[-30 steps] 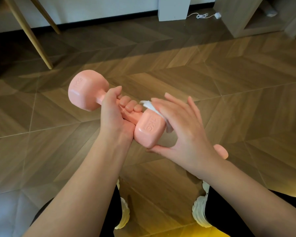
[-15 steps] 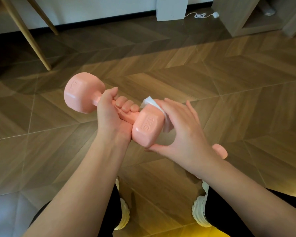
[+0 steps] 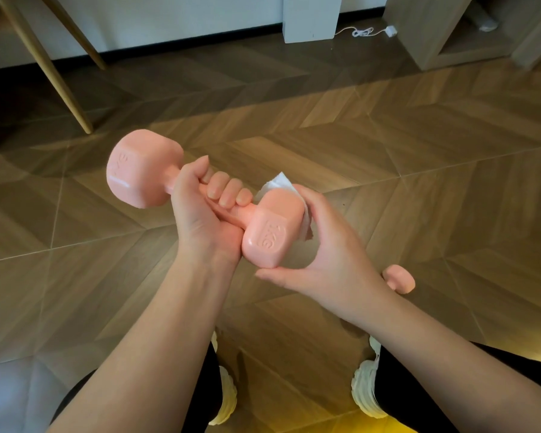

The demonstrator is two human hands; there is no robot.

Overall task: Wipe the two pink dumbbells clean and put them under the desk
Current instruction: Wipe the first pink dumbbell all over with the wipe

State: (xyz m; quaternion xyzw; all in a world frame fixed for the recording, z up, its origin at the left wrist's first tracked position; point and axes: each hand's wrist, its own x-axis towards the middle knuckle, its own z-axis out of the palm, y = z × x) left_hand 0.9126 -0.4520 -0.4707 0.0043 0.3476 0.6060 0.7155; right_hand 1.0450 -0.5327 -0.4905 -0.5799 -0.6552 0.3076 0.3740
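Observation:
My left hand (image 3: 200, 217) grips the handle of a pink dumbbell (image 3: 144, 168), held above the floor with one head far left and the other, marked 1KG, near the middle. My right hand (image 3: 328, 245) cups that nearer head and presses a white tissue (image 3: 278, 182) against its far side, thumb under the head. The fingers are hidden behind the head. A second pink dumbbell (image 3: 400, 278) lies on the floor behind my right wrist, with only one end showing.
Wooden herringbone floor (image 3: 388, 151) all around. Slanted wooden furniture legs (image 3: 53, 76) stand at the far left. A white post (image 3: 311, 17) and a white cable (image 3: 363, 32) are at the back; a wooden shelf unit (image 3: 450, 35) is far right. My shoes (image 3: 364, 392) are below.
My right hand has slid round the nearer head with the tissue, its fingers now wrapped behind it. The dumbbell has shifted slightly and turned in my left hand.

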